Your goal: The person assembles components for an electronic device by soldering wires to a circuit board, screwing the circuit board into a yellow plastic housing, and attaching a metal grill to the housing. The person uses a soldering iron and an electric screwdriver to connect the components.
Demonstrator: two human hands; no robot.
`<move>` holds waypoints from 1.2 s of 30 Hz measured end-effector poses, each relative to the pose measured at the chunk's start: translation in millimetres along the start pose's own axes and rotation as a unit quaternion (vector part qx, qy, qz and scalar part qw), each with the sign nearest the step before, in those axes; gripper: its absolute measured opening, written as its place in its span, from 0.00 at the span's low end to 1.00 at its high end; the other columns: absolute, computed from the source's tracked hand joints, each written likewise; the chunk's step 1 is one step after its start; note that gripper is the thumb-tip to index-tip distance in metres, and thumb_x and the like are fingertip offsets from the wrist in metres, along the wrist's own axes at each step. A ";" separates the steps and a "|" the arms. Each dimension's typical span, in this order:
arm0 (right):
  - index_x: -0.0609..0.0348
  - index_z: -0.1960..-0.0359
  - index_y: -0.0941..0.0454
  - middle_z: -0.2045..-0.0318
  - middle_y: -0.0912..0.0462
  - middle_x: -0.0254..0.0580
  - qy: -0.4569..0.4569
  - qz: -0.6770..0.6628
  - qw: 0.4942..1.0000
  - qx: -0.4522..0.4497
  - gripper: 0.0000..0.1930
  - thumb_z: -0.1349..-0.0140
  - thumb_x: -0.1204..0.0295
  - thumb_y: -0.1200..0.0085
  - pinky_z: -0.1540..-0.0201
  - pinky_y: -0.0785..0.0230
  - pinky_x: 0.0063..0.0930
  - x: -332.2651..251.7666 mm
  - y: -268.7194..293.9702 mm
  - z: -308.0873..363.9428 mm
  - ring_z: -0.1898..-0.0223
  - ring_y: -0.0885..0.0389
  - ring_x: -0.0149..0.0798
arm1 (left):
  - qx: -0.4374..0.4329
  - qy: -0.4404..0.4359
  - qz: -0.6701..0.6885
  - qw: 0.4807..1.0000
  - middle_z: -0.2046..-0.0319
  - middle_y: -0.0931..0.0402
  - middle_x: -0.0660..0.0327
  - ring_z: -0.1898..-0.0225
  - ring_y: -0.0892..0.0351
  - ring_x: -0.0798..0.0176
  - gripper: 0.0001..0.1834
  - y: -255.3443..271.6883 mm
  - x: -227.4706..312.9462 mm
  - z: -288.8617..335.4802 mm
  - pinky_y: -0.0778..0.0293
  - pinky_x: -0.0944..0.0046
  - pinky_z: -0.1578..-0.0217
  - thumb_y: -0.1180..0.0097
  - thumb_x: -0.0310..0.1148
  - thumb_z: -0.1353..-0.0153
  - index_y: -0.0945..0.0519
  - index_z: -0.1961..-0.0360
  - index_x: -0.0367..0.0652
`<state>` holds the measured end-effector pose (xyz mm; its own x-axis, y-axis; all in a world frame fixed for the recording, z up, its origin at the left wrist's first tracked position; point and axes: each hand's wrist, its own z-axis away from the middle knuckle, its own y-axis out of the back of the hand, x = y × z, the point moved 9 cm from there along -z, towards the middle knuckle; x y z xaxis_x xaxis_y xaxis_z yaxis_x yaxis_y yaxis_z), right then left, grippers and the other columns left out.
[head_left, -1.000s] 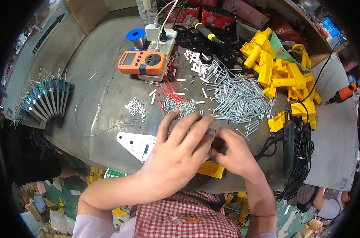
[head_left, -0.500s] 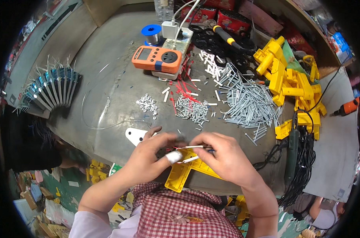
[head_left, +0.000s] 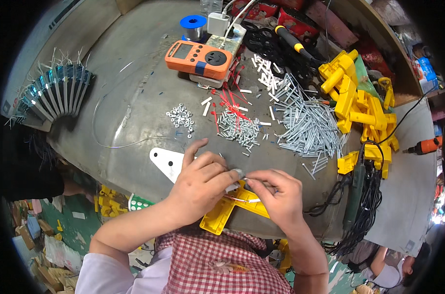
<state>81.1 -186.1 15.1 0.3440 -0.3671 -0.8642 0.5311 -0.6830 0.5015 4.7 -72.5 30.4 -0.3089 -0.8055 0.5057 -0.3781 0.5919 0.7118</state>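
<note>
A yellow plastic housing [head_left: 216, 218] lies at the near edge of the bench, under both of my hands. Inside its open tray runs a wire with a white sleeve [head_left: 253, 200]. My left hand [head_left: 203, 181] bends over the housing's upper left part. Its thumb and fingertips close together near the right fingertips, a pale wrap showing on one digit; what they hold is hidden. Thumb and forefinger of my right hand [head_left: 277, 192] pinch a thin wire end just above the housing. Beside my left hand lies a white triangular plate [head_left: 167, 163] with dark holes, partly covered.
Ahead are white nuts [head_left: 181, 120], short screws [head_left: 238, 131], red wires [head_left: 230, 104] and long screws [head_left: 308, 125]. An orange meter [head_left: 199, 59] and a solder spool [head_left: 193, 28] stand farther back. Yellow housings [head_left: 362, 105] and a green-handled tool [head_left: 356, 193] are at the right.
Both hands have drawn closer together over the housing. My left hand has rolled over so its back faces up. The white-sleeved wire now sits lower, in the housing.
</note>
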 end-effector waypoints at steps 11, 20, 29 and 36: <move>0.60 0.64 0.23 0.71 0.25 0.36 0.027 -0.004 0.991 -0.134 0.10 0.48 0.76 0.40 0.71 0.35 0.20 -10.4 10.3 6.1 0.75 0.29 0.30 | -0.023 0.032 0.015 0.999 0.54 0.30 0.61 0.50 0.34 0.52 0.14 0.4 9.4 6.1 0.46 0.43 0.49 0.36 0.40 0.63 0.22 0.73 0.50; 0.61 0.67 0.20 0.75 0.24 0.37 0.005 0.025 0.990 -0.139 0.07 0.47 0.75 0.40 0.74 0.36 0.20 -4.7 -2.3 10.7 0.77 0.30 0.27 | -0.052 0.026 -0.030 0.998 0.54 0.30 0.62 0.51 0.33 0.54 0.13 -1.6 9.4 11.2 0.43 0.44 0.52 0.36 0.34 0.67 0.25 0.76 0.51; 0.62 0.66 0.18 0.71 0.20 0.40 -0.068 -0.070 0.986 -0.138 0.07 0.44 0.72 0.41 0.71 0.30 0.21 15.7 -3.3 8.5 0.72 0.22 0.30 | -0.044 -0.046 -0.107 0.992 0.55 0.30 0.64 0.50 0.33 0.57 0.12 -1.2 25.5 10.5 0.43 0.46 0.50 0.38 0.35 0.66 0.25 0.77 0.53; 0.59 0.65 0.18 0.73 0.18 0.42 -0.085 -0.067 0.986 -0.125 0.08 0.44 0.71 0.42 0.70 0.28 0.24 18.8 -9.2 16.9 0.72 0.20 0.31 | -0.040 0.030 -0.053 0.997 0.54 0.30 0.62 0.50 0.33 0.54 0.14 -4.3 14.8 8.2 0.42 0.46 0.51 0.36 0.36 0.63 0.25 0.73 0.49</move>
<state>69.6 -197.4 -6.4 0.1342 -0.3992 -0.9070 0.7450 -0.5629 0.3580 -5.3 -86.8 30.9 -0.2175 -0.8650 0.4521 -0.3335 0.5012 0.7985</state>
